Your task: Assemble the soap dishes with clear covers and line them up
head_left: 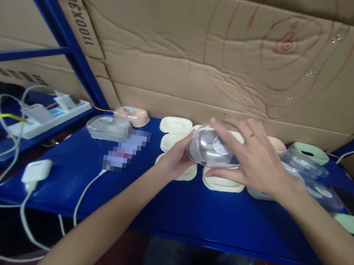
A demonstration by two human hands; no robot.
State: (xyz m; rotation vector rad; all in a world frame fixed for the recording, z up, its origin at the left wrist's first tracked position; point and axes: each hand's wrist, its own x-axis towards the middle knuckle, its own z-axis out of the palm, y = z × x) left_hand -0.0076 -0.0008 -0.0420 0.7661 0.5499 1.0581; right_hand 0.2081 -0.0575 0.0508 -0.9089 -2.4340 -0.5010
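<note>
Both hands point(254, 159) around clear lid point(210, 147)

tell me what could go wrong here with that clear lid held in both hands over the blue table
1. The clear lid is smooth and held only by fingertips of the left hand and right hand; it might slip onto the cream trays below.
2. The right forearm passes close to other clear lids and could knock them.
3. White cables hang off the table's left edge and could snag.
</note>
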